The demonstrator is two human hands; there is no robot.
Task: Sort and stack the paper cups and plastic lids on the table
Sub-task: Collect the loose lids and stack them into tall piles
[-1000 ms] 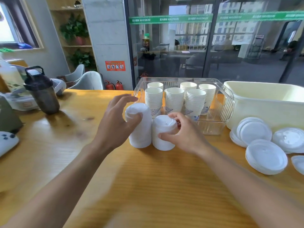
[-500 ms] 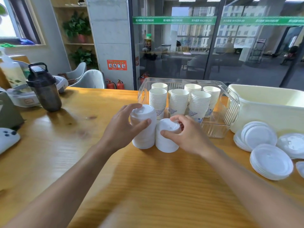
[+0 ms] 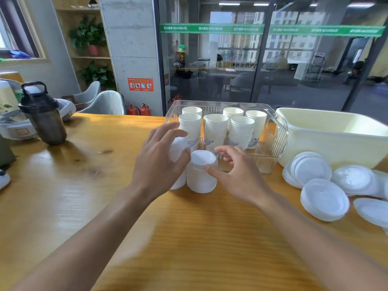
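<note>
Two short columns of stacked plastic lids stand side by side on the table (image 3: 63, 206), just in front of the clear bin (image 3: 279, 131) that holds several upright stacks of paper cups (image 3: 216, 129). The left hand (image 3: 157, 162) has its fingers spread and lightly curved around the left lid stack (image 3: 178, 148), much of which it hides; whether the fingertips actually touch the stack cannot be told. The right hand (image 3: 237, 175) cups the right lid stack (image 3: 201, 171) from the side, thumb at its near edge and fingers arched behind it, without a firm clamp visible. The hands are close together but apart. Loose lids in low piles (image 3: 323, 198) lie to the right, in front of a cream tub (image 3: 336, 135). The step in hand appears to be squaring up the two lid columns; the next move likely calls for a secure grasp on one column, or a reach right for more lids.
</note>
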